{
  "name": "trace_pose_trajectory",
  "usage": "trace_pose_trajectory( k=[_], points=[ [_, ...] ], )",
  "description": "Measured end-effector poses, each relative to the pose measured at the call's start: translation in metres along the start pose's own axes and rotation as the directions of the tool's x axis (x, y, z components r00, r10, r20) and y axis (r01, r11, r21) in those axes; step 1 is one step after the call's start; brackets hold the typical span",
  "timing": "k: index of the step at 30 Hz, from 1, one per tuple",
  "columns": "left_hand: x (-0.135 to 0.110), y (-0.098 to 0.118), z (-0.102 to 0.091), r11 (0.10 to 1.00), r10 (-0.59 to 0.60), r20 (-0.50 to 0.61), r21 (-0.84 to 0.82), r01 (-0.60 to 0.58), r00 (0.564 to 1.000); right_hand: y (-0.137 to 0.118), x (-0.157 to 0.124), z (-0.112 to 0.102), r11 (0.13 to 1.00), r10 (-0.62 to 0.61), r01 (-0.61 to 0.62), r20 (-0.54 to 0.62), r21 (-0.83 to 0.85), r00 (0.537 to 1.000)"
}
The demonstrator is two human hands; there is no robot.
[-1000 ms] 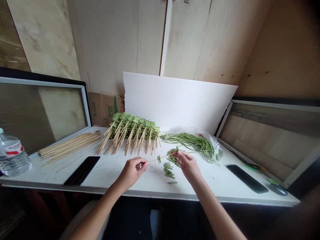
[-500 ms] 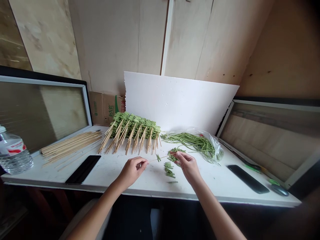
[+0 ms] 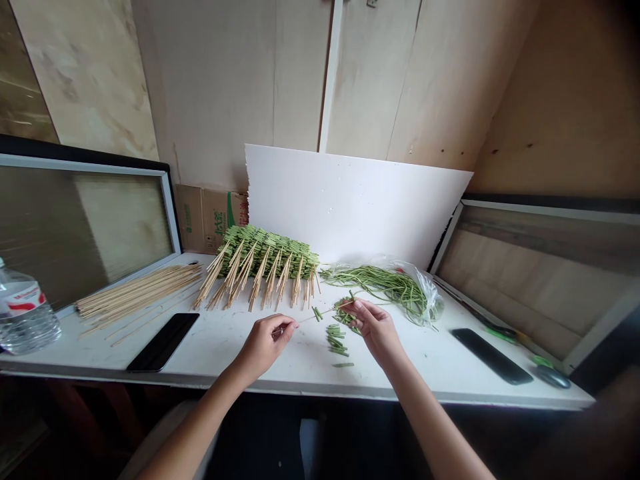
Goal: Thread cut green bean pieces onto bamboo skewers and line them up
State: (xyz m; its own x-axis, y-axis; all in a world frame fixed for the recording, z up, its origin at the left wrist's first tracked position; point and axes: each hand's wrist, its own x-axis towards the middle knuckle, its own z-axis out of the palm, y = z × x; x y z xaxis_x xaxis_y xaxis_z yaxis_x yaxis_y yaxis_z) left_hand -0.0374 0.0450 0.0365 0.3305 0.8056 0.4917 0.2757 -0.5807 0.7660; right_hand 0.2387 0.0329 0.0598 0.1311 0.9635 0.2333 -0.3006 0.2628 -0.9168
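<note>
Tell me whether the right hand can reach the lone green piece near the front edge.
Probably yes: nothing shows between the right hand and the lone green piece, though that hand holds another green piece.

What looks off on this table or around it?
The white board has a ragged left edge, odd against its straight top. One cut green piece lies apart from the cluster of cut pieces, nearer the front of the table. No spill visible.

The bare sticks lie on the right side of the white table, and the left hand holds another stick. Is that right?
No, the head view shows the bare sticks on the left side of the white table; the left hand does hold another stick.
</note>
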Motion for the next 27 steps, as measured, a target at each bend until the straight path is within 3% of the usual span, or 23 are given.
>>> trace_pose_trajectory(
  k=[5, 10, 19, 27],
  points=[
    [-0.001, 0.000, 0.001, 1.000, 0.008, 0.009, 0.007, -0.008, 1.000, 0.005, 0.000, 0.002, 1.000, 0.010, -0.011, -0.081, -0.010, 0.997],
    [0.000, 0.000, 0.001, 0.998, 0.029, 0.000, 0.055, -0.029, 1.000, 0.007, -0.001, 0.001, 0.998, -0.034, 0.029, -0.085, -0.059, 0.996],
    [-0.002, 0.010, 0.008, 0.999, 0.033, 0.001, 0.038, -0.033, 0.999, 0.032, -0.018, 0.028, 0.990, 0.003, -0.004, -0.008, -0.138, 1.000],
    [-0.003, 0.011, 0.011, 0.999, -0.019, 0.026, -0.043, 0.020, 0.999, 0.044, -0.021, 0.029, 0.985, 0.022, -0.020, 0.013, -0.171, 1.000]
  ],
)
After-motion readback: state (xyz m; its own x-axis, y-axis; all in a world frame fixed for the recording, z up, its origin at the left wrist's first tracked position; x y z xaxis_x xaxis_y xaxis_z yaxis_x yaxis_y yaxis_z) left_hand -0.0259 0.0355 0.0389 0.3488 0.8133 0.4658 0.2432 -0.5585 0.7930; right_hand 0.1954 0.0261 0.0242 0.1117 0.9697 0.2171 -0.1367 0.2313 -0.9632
